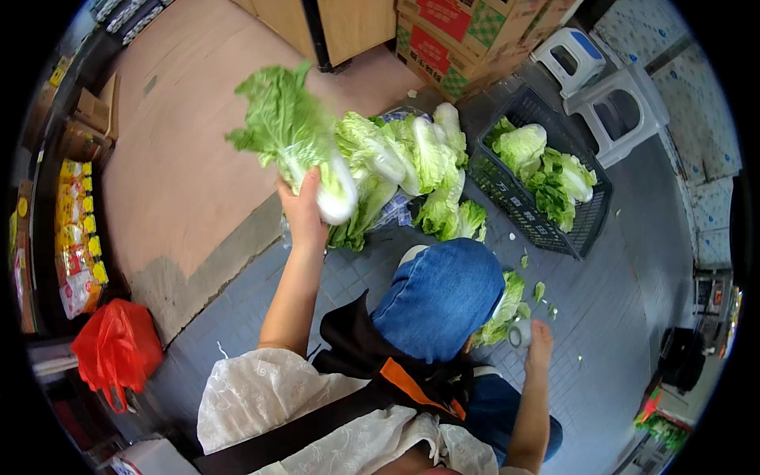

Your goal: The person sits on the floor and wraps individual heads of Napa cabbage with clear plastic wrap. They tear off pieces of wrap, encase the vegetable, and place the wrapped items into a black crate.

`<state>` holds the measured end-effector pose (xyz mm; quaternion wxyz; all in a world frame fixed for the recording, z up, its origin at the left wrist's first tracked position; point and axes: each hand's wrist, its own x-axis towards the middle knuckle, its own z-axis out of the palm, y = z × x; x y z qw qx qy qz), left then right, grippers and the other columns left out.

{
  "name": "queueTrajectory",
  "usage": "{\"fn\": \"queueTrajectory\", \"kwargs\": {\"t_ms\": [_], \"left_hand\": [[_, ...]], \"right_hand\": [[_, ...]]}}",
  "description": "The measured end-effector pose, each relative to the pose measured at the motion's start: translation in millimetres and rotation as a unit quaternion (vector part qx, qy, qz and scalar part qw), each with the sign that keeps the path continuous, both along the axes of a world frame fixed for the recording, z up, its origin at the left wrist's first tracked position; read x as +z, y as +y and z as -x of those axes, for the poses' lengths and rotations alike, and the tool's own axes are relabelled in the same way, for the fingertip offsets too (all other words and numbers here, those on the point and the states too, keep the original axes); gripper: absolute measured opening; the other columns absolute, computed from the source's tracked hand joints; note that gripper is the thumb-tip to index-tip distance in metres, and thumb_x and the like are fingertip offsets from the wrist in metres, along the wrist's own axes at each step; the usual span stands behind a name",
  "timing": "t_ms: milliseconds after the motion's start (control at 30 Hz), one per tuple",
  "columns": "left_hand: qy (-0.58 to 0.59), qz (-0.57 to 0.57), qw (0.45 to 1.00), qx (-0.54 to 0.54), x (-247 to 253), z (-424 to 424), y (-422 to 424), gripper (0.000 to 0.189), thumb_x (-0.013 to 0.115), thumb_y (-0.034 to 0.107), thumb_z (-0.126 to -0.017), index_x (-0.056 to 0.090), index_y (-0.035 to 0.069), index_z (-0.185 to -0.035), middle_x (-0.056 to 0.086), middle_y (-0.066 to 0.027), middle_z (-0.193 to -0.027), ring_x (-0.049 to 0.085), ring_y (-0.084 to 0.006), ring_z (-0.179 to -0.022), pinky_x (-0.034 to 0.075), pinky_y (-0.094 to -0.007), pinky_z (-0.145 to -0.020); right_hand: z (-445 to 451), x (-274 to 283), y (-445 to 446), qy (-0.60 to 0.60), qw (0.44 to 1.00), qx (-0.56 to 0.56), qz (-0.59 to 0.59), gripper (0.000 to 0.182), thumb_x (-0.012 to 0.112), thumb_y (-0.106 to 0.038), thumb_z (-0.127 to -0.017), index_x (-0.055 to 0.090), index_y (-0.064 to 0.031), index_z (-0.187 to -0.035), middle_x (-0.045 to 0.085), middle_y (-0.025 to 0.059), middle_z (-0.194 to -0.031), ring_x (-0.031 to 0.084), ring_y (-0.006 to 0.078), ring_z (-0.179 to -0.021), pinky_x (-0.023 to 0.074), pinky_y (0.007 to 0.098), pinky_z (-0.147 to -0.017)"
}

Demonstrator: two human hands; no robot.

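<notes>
My left hand (304,208) grips a napa cabbage (297,142) near its white base, its green leaves pointing up and away; the leaves are slightly blurred. Beyond and beside it lies a heap of napa cabbages (427,154) on patterned plastic sheeting (396,209). My right hand (539,343), low on the right, holds a small grey cylindrical object (520,333) with a round hollow end; what it is exactly, I cannot tell. Cabbage leaves (504,306) lie on the floor beside my denim-covered knee (442,297), which partly hides them.
A dark plastic crate (504,190) with cabbages inside stands right of the heap. Plastic stools (623,113) are behind it, and stacked cardboard boxes (457,47) rise at the back. Leaf scraps (539,291) dot the tiled floor. A red plastic bag (117,350) sits left, below shelved packets (80,237).
</notes>
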<state>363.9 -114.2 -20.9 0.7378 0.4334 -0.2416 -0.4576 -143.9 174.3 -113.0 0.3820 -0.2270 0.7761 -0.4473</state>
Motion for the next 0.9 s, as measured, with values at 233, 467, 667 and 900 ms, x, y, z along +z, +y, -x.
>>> {"fn": "queueTrajectory", "kwargs": {"t_ms": [233, 467, 667, 900], "left_hand": [[-0.145, -0.236, 0.940, 0.198, -173, 24, -87, 0.110, 0.088, 0.029, -0.066, 0.019, 0.000, -0.147, 0.042, -0.0264, -0.135, 0.051, -0.0356, -0.118, 0.045, -0.0460, -0.099], [-0.529, -0.373, 0.757, 0.091, -234, -33, -120, 0.123, 0.072, 0.068, -0.072, 0.014, -0.006, -0.151, 0.043, -0.0340, -0.138, 0.049, -0.0413, -0.125, 0.045, -0.0502, -0.101], [-0.334, -0.089, 0.894, -0.285, -84, 173, -67, 0.050, 0.060, 0.029, -0.096, 0.050, -0.005, -0.132, 0.058, -0.0174, -0.125, 0.059, -0.0259, -0.111, 0.045, -0.0385, -0.100], [-0.442, 0.322, 0.466, -0.696, 82, 413, 23, 0.045, 0.081, 0.032, -0.077, 0.062, 0.005, -0.106, 0.063, -0.0085, -0.096, 0.063, -0.0191, -0.084, 0.050, -0.0298, -0.072]], "right_hand": [[6, 107, 7, -0.101, 0.992, -0.070, 0.014, 0.027, 0.055, -0.027, -0.100, 0.059, -0.0023, -0.110, 0.061, 0.0046, -0.098, 0.058, 0.0149, -0.091, 0.0478, 0.0292, -0.082], [9, 108, 15, -0.170, 0.975, -0.139, 0.044, 0.027, 0.049, -0.022, -0.100, 0.061, -0.0017, -0.113, 0.063, 0.0066, -0.104, 0.058, 0.0170, -0.098, 0.0455, 0.0306, -0.089], [32, 121, -16, -0.222, 0.964, -0.035, 0.143, 0.041, 0.048, -0.012, -0.092, 0.048, -0.0018, -0.132, 0.059, 0.0106, -0.121, 0.053, 0.0203, -0.115, 0.0388, 0.0348, -0.101], [30, 159, -40, -0.031, 0.982, 0.094, 0.162, 0.059, 0.056, 0.012, -0.083, 0.037, -0.0023, -0.136, 0.062, 0.0091, -0.113, 0.057, 0.0160, -0.108, 0.0416, 0.0318, -0.097]]}}
